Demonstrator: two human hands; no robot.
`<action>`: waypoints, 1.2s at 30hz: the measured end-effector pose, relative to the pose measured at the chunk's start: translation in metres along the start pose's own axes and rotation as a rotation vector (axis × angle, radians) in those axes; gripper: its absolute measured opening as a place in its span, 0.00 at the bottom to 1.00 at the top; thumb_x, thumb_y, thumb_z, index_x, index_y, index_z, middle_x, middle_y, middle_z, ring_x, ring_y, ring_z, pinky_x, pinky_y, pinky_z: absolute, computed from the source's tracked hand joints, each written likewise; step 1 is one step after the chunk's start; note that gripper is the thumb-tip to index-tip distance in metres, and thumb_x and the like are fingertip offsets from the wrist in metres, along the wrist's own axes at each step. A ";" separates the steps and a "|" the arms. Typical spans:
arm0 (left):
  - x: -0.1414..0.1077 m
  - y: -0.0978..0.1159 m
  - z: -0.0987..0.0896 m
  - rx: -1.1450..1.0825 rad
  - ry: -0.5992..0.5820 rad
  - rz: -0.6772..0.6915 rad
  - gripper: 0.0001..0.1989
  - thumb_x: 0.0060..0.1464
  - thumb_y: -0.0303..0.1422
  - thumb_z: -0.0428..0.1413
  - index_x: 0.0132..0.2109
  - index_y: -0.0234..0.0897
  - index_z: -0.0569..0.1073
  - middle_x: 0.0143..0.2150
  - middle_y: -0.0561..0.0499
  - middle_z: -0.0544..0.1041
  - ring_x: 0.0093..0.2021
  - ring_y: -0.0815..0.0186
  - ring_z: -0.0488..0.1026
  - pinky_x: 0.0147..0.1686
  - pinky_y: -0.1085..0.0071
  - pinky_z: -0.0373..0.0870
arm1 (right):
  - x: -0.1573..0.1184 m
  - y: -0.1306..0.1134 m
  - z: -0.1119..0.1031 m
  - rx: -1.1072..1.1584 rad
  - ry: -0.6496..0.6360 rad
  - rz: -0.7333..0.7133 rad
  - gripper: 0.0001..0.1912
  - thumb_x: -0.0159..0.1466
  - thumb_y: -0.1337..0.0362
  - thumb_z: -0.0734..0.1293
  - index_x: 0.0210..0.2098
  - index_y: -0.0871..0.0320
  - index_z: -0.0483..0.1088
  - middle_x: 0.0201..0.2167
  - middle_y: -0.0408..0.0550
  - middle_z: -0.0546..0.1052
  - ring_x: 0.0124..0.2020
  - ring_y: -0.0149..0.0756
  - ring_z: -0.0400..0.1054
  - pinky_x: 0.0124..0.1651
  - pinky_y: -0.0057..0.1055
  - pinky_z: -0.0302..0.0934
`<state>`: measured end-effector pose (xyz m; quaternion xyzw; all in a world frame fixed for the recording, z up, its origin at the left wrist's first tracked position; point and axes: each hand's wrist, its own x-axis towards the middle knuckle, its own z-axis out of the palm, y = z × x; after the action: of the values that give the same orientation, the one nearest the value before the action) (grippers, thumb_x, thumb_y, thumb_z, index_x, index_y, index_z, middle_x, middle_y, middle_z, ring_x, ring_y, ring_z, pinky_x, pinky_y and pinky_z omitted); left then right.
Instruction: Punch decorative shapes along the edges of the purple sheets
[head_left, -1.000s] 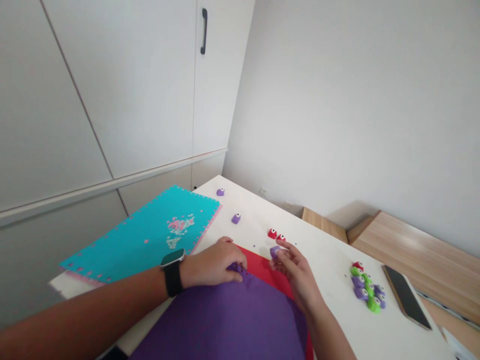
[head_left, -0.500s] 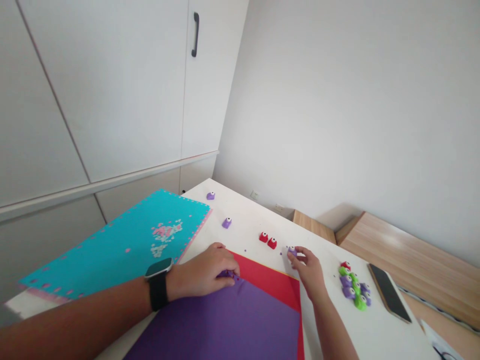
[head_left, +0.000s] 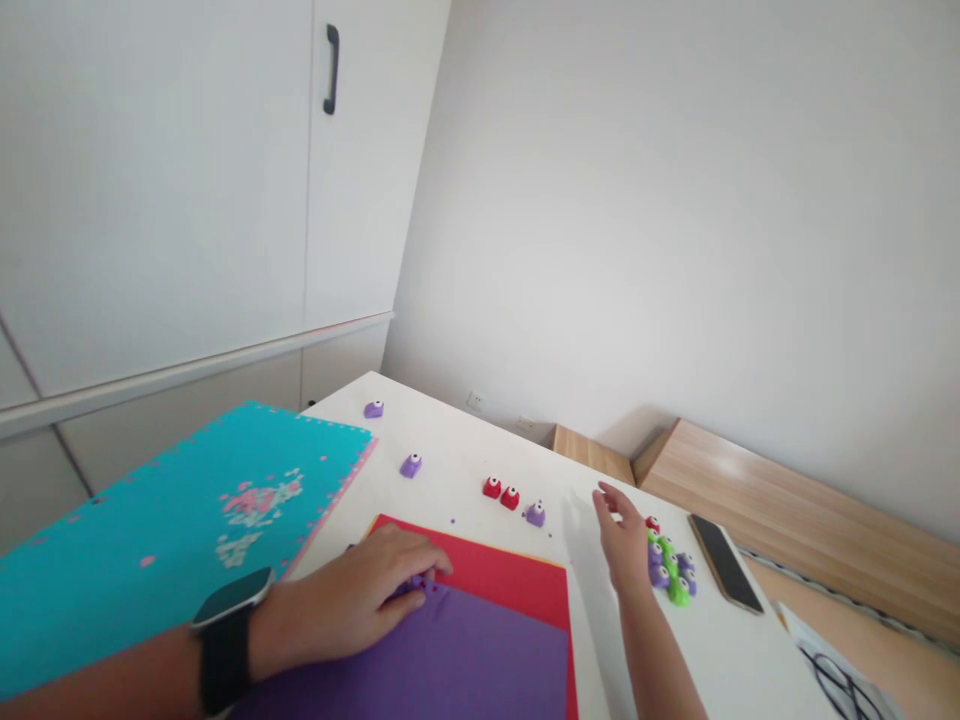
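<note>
Okay, purple punch [head_left: 535, 515] is now down by the reds [head_left: 510, 498], freeing right hand [head_left: 624, 540], loosely spread (left hand [head_left: 356, 595] pinches purple sheet [head_left: 480, 660]).

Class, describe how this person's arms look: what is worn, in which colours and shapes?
A black-banded watch with a pale-edged, rounded rectangular face sits on the left wrist. The right wrist is bare, and no sleeve shows on either forearm.

Purple sheet [head_left: 499, 650] matt, probably paper; phone [head_left: 725, 562] smooth; low cabinet [head_left: 795, 520] wood-grained.
</note>
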<state>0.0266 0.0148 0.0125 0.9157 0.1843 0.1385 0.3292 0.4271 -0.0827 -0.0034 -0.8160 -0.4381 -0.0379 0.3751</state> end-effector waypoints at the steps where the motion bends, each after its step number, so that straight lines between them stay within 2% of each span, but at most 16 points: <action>1: 0.000 -0.002 0.002 -0.003 0.004 -0.008 0.15 0.63 0.31 0.54 0.55 0.48 0.75 0.54 0.51 0.78 0.55 0.57 0.72 0.57 0.65 0.63 | 0.004 0.011 -0.010 -0.067 0.046 0.041 0.31 0.69 0.49 0.57 0.58 0.64 0.73 0.46 0.59 0.81 0.47 0.50 0.74 0.52 0.42 0.65; 5: 0.000 -0.010 0.007 -0.006 0.006 -0.020 0.13 0.65 0.35 0.54 0.54 0.49 0.76 0.54 0.50 0.78 0.56 0.56 0.72 0.57 0.65 0.64 | 0.008 0.053 -0.048 -0.361 0.157 0.185 0.30 0.64 0.56 0.59 0.59 0.68 0.72 0.54 0.70 0.76 0.58 0.62 0.66 0.61 0.54 0.54; 8: 0.001 -0.012 0.008 -0.026 -0.007 0.003 0.11 0.65 0.37 0.54 0.51 0.49 0.78 0.51 0.51 0.79 0.53 0.57 0.73 0.55 0.66 0.65 | 0.004 0.073 -0.062 -0.513 0.140 0.243 0.29 0.63 0.54 0.61 0.59 0.62 0.73 0.61 0.66 0.72 0.64 0.65 0.59 0.60 0.56 0.55; 11: 0.003 -0.010 0.008 -0.044 -0.013 0.028 0.10 0.65 0.38 0.54 0.48 0.47 0.79 0.49 0.50 0.80 0.51 0.57 0.74 0.53 0.68 0.66 | 0.002 0.081 -0.061 -0.602 0.065 0.231 0.27 0.64 0.52 0.62 0.59 0.54 0.73 0.60 0.57 0.75 0.64 0.59 0.60 0.61 0.51 0.55; 13: 0.004 -0.008 0.007 -0.041 -0.025 0.026 0.10 0.66 0.38 0.53 0.47 0.46 0.79 0.47 0.51 0.80 0.50 0.58 0.74 0.52 0.68 0.66 | 0.003 0.081 -0.057 -0.648 0.021 0.204 0.26 0.64 0.55 0.63 0.59 0.53 0.73 0.57 0.55 0.77 0.62 0.57 0.63 0.61 0.48 0.54; 16: 0.005 -0.005 0.006 -0.031 -0.028 0.020 0.10 0.66 0.37 0.53 0.46 0.45 0.78 0.46 0.51 0.80 0.49 0.59 0.74 0.50 0.69 0.66 | 0.005 0.078 -0.049 -0.711 -0.015 0.170 0.25 0.63 0.59 0.65 0.59 0.54 0.72 0.53 0.56 0.79 0.60 0.55 0.65 0.59 0.47 0.54; 20: 0.006 -0.003 0.006 -0.034 0.001 0.035 0.09 0.66 0.37 0.53 0.45 0.44 0.78 0.45 0.51 0.79 0.48 0.60 0.75 0.50 0.70 0.65 | 0.004 0.071 -0.046 -0.770 -0.036 0.142 0.19 0.65 0.63 0.63 0.53 0.58 0.74 0.48 0.60 0.80 0.57 0.55 0.67 0.55 0.47 0.54; 23: 0.005 -0.002 0.005 -0.035 0.004 0.036 0.09 0.66 0.37 0.53 0.45 0.43 0.78 0.45 0.50 0.79 0.48 0.59 0.74 0.50 0.69 0.65 | 0.003 0.061 -0.045 -0.789 -0.061 0.096 0.16 0.66 0.63 0.63 0.50 0.58 0.75 0.47 0.60 0.80 0.55 0.56 0.67 0.55 0.47 0.54; 26: 0.005 -0.001 0.005 -0.033 -0.001 0.040 0.10 0.66 0.38 0.53 0.46 0.43 0.78 0.45 0.50 0.79 0.48 0.59 0.74 0.50 0.68 0.65 | -0.001 0.041 -0.040 -0.791 -0.093 0.011 0.15 0.67 0.62 0.63 0.49 0.56 0.75 0.49 0.58 0.80 0.56 0.55 0.65 0.58 0.50 0.51; 31: 0.005 -0.001 0.006 -0.018 0.007 0.046 0.08 0.65 0.37 0.54 0.45 0.44 0.77 0.44 0.51 0.80 0.48 0.59 0.74 0.50 0.69 0.65 | -0.016 -0.017 -0.011 -0.745 -0.180 -0.226 0.12 0.69 0.62 0.64 0.48 0.52 0.76 0.44 0.53 0.80 0.55 0.52 0.65 0.63 0.50 0.44; 36: 0.005 -0.003 0.007 -0.012 0.010 0.053 0.06 0.64 0.34 0.55 0.45 0.43 0.76 0.45 0.52 0.79 0.48 0.60 0.74 0.50 0.69 0.65 | -0.036 -0.072 0.023 -0.697 -0.265 -0.390 0.10 0.69 0.66 0.63 0.43 0.54 0.77 0.41 0.56 0.78 0.51 0.53 0.66 0.55 0.48 0.52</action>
<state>0.0327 0.0151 0.0054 0.9175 0.1608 0.1528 0.3300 0.3449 -0.0685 0.0078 -0.7937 -0.5898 -0.1487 0.0027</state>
